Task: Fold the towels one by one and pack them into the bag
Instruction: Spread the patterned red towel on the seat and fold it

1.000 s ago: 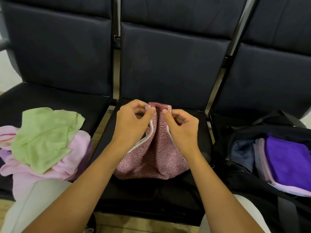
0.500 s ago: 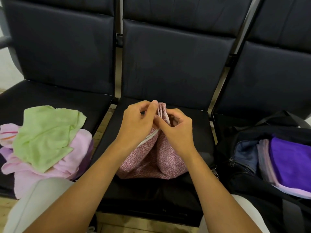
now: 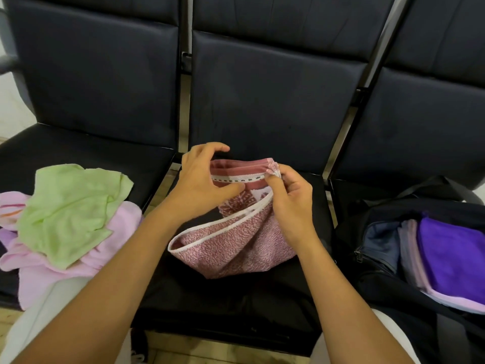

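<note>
A dusty-pink towel (image 3: 236, 245) with a white border lies doubled on the middle black seat. My right hand (image 3: 288, 198) pinches its gathered corners at the top right. My left hand (image 3: 202, 182) sits at the top left edge of the towel, thumb and fingers around the hem. A black bag (image 3: 388, 222) stands open on the right seat, holding a folded purple towel (image 3: 456, 256) on top of lilac and grey ones. On the left seat a green towel (image 3: 68, 206) lies crumpled over a pale pink towel (image 3: 52, 271).
Three black padded seats (image 3: 262, 101) stand in a row with metal gaps between them. My legs in light trousers show at the bottom corners. Wooden floor (image 3: 183, 355) shows under the seat edge.
My hands were pinched together at the towel's top. Now they have drawn apart, the left sliding left along the hem, spreading the top edge flat while the right keeps the corners.
</note>
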Motion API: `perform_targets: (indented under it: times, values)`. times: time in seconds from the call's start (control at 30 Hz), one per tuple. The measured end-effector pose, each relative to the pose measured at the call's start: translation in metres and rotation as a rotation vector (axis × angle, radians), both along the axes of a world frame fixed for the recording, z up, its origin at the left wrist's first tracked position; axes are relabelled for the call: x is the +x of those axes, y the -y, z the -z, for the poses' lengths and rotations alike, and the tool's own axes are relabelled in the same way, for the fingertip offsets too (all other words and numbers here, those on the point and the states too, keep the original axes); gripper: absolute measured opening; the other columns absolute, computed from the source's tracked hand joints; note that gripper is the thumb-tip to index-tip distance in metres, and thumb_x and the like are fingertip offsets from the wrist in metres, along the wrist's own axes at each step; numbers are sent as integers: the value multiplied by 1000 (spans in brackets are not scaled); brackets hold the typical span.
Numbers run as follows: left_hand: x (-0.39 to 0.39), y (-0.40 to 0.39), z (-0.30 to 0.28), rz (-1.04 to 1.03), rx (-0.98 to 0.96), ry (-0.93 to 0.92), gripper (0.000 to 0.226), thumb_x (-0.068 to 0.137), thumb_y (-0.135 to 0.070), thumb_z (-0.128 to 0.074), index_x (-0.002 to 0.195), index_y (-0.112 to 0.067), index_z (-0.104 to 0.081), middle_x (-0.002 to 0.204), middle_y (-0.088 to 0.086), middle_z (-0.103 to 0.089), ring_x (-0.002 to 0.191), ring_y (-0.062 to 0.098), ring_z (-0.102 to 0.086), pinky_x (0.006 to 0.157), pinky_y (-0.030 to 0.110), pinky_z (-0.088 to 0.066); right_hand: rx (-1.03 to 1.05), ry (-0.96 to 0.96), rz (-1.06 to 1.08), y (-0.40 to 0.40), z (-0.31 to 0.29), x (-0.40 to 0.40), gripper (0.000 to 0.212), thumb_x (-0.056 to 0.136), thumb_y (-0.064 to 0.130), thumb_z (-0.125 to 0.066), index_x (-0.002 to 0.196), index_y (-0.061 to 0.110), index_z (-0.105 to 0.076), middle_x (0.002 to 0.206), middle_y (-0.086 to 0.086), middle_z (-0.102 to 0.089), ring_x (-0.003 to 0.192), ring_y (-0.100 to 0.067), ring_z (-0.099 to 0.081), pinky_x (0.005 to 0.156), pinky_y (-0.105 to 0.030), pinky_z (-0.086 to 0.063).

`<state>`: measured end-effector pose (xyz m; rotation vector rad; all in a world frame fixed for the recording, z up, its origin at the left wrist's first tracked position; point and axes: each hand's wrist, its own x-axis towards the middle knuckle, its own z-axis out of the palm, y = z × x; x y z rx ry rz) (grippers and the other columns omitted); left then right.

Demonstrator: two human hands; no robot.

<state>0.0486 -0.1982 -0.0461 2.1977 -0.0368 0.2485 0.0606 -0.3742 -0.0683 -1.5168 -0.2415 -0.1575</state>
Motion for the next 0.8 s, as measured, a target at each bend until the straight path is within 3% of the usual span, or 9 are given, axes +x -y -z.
perform_targets:
  times: [0.13, 0.2, 0.27, 0.37, 0.43, 0.63, 0.8]
  values:
    - [5, -14, -2, 89, 19, -145, 95, 66, -36, -86, 142, -38, -29, 145, -4, -32, 134, 15, -28, 105, 39, -36, 126, -93, -32, 9, -4, 3, 16, 97, 11, -56, 99, 8, -72, 93, -8, -72, 87, -24, -68, 80, -39, -57]
    - [8, -19, -1, 149, -49, -252, 100, 65, -30, -88, 144, -35, -28, 137, -5, -41, 124, 14, -44, 93, 31, -47, 178, -127, -41, 13, -6, 5, 17, 97, 9, -54, 96, 7, -71, 92, -10, -70, 87, -25, -67, 81, -41, -56]
    - [11, -23, 2, 158, -140, -314, 84, 64, -25, -88, 135, -26, -43, 124, -7, -54, 110, 11, -58, 79, 22, -51, 220, -163, -37, 16, -7, 6, 21, 99, 6, -52, 93, 10, -71, 89, -7, -71, 83, -21, -68, 79, -36, -58]
    - [14, -27, 5, 120, -213, -337, 33, 72, -22, -83, 101, -16, -67, 90, -2, -74, 87, 11, -71, 67, 18, -51, 236, -191, -7, 20, -10, 8, 20, 100, 9, -52, 95, 12, -71, 89, -5, -73, 82, -18, -70, 78, -34, -59]
    - [12, -27, 3, 140, -235, -288, 22, 78, -24, -78, 96, -16, -69, 83, -3, -75, 83, 8, -71, 65, 17, -52, 223, -192, 27, 24, -10, 8, 19, 101, 12, -52, 99, 11, -71, 90, -4, -74, 83, -18, -71, 79, -34, -60]
    - [0, -19, -17, 282, -360, -30, 17, 86, -32, -59, 101, -25, -57, 95, -1, -69, 88, 10, -70, 69, 20, -58, 161, -96, 22, 35, -13, 6, 22, 102, 14, -51, 117, 10, -66, 96, -4, -75, 90, -20, -72, 82, -35, -60]
    - [-4, -10, -25, 203, -352, 153, 7, 96, -23, -54, 96, -29, -50, 91, -7, -66, 80, 7, -70, 62, 16, -55, 49, -52, -16, 37, -11, 1, 22, 103, 18, -50, 121, 13, -62, 99, -10, -75, 88, -23, -73, 76, -33, -61]
